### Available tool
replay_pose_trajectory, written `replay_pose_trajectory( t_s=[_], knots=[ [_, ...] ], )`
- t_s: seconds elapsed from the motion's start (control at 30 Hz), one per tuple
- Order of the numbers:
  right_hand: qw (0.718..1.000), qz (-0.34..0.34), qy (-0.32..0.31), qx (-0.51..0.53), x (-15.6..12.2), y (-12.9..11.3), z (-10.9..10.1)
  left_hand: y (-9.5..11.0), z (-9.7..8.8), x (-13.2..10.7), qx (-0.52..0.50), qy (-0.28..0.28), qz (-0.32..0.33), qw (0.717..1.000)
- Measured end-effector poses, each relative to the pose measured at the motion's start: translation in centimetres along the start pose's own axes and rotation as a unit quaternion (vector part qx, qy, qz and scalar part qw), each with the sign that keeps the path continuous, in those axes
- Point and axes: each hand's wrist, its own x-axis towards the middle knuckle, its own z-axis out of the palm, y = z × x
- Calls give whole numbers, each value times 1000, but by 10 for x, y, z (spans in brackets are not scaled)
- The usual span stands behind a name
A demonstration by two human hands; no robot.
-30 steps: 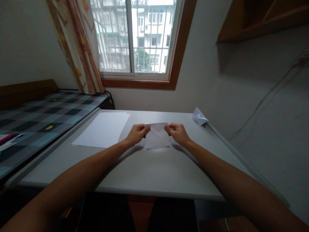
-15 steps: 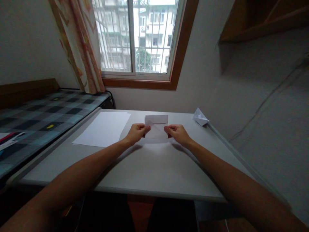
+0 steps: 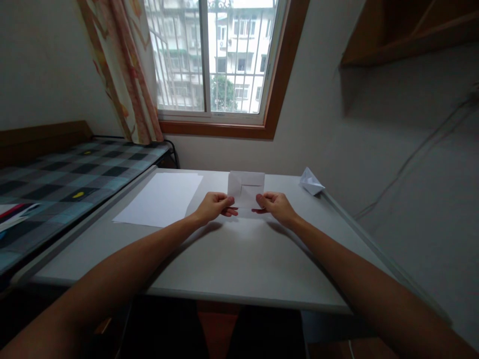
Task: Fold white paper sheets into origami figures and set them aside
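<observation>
A small folded piece of white paper [image 3: 247,190] is held up above the table, with fold lines and overlapping flaps on the side facing me. My left hand [image 3: 216,204] pinches its lower left edge, thumb in front and fingers behind and below. At the lower right edge my right hand [image 3: 276,204] grips it the same way. The paper's far side is hidden. To the right, near the table's back corner, sits a folded white paper boat [image 3: 311,182], touched by neither hand.
Plain white paper sheets [image 3: 160,199] lie at the left of the white table [image 3: 239,264]. A bed with a checked cover [image 3: 93,169] adjoins the table's left side. A barred window [image 3: 239,65] is behind, and a wooden shelf [image 3: 407,45] hangs at upper right.
The folded paper has risen slightly and shifted a little right, and its visible flap pattern differs. More of the fingers shows beneath it. The boat and the sheets stay put.
</observation>
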Motion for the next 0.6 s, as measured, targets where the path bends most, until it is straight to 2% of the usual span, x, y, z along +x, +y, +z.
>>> replay_pose_trajectory(
  t_s=[0.07,0.27,0.47,0.6],
  knots=[
    [1000,-1,-13,14,-1,-2,1,0,-1,0,-1,-6,5,1000],
    [1000,-15,9,-1,-2,-5,3,-3,-4,1,0,-38,32,999],
    [998,-9,-42,-40,-3,-1,-2,-8,-8,7,43,17,106,993],
    [995,33,-76,-63,-5,-3,-2,-11,-11,9,62,49,133,988]
  ],
)
